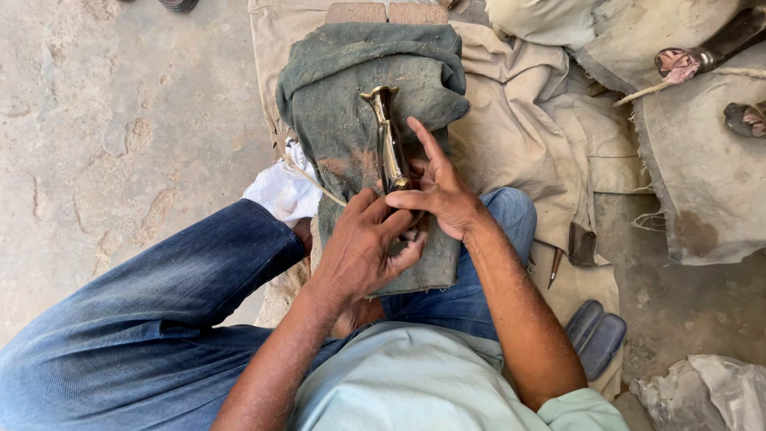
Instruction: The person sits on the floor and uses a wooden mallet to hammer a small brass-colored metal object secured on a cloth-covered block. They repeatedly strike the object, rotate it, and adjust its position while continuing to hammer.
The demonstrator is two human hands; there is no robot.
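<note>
Both hands meet at the near end of a dark knife handle (388, 136) with brass fittings, lying on a green cloth (343, 104) just beyond the fingers. The left hand (363, 247) pinches closed around its near end; the right hand (439, 191) steadies it, fingers spread. It looks stiff, polished, likely slippery: best gripped at the brass collar.
</note>
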